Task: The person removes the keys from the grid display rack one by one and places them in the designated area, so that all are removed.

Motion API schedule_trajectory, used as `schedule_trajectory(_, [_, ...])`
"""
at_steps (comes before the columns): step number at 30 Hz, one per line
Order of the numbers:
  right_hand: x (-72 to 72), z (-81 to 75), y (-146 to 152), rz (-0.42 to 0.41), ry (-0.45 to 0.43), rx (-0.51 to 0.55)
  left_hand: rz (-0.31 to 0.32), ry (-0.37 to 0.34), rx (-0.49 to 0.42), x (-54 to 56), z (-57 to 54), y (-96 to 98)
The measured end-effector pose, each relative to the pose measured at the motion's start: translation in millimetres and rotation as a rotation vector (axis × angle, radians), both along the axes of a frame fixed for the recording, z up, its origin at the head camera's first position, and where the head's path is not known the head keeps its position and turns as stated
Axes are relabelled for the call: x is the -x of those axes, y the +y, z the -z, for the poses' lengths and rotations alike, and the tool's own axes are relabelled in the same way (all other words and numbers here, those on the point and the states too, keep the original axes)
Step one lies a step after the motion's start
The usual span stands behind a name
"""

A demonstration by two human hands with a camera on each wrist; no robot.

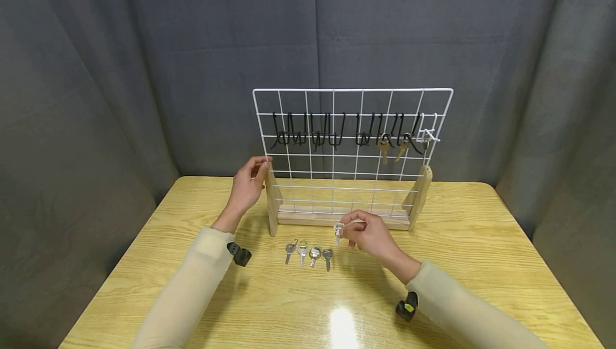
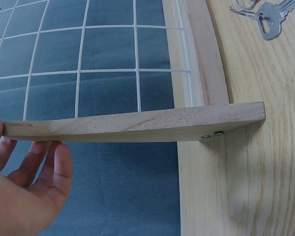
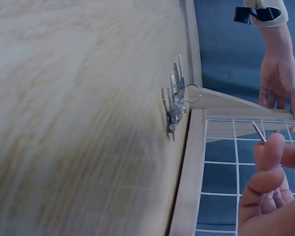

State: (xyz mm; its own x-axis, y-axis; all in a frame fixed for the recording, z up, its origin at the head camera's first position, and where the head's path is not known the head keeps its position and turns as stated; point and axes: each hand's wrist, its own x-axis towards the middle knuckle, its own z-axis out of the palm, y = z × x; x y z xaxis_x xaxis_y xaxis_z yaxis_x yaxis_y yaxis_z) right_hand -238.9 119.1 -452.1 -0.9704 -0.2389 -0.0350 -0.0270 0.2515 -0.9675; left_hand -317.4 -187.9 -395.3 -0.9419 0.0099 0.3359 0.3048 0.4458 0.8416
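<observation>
The right hand (image 1: pixel 368 234) pinches a key (image 1: pixel 338 232) between thumb and fingers, blade downward, near the base rail (image 1: pixel 308 221); this hold presumably leaves the upper end unobstructed. The left hand (image 1: pixel 247 183) grips the upper end of the left upright (image 1: pixel 271 204), apparently to steady the wire grid (image 1: pixel 353 90). Four loose keys (image 1: pixel 315 253) lie in a row on the table (image 1: pixel 289 306), just in front of the rail, probably spaced for single pick-up. Above, black hooks (image 1: pixel 336 138) line the grid; keys hang at its right end (image 1: pixel 383 147).

Only the head view shows the hung keys. The left wrist view adds two screws (image 2: pixel 212 135) low on the upright. The right wrist view exposes only the held key's tip; whether a ring is attached cannot be determined.
</observation>
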Motion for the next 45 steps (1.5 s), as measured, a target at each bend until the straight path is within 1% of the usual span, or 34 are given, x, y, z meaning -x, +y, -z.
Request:
schedule_trajectory(1, [-2.6,-2.7,-0.7,-0.003,-0.009,-0.004,0.0,0.0,0.002,0.1,0.1,-0.2])
schedule_trajectory(7, [-5.5,1.8,-2.1,0.0,-0.053,-0.03,0.001,0.008,-0.002,0.4,-1.0,-0.2])
schedule_trajectory(8, [-3.3,6.8,-1.4,-0.001,-0.057,-0.033,0.0,0.01,-0.003,0.4,-1.4,-0.1])
schedule_trajectory(12, [-2.3,12.8,-0.9,-0.024,-0.075,-0.05,-0.004,0.013,0.001,0.3,-2.5,0.2])
schedule_trajectory(22, [1.1,22.4,1.6,-0.058,-0.119,-0.088,-0.001,0.011,0.014,-1.4,-4.9,0.8])
schedule_trajectory(33, [2.2,32.6,2.5,-0.092,-0.143,-0.122,-0.001,0.006,0.022,-1.2,-2.7,-0.4])
schedule_trajectory(45, [3.3,36.6,4.2,-0.13,-0.134,-0.147,-0.003,0.011,0.037,-1.3,-1.4,-0.4])
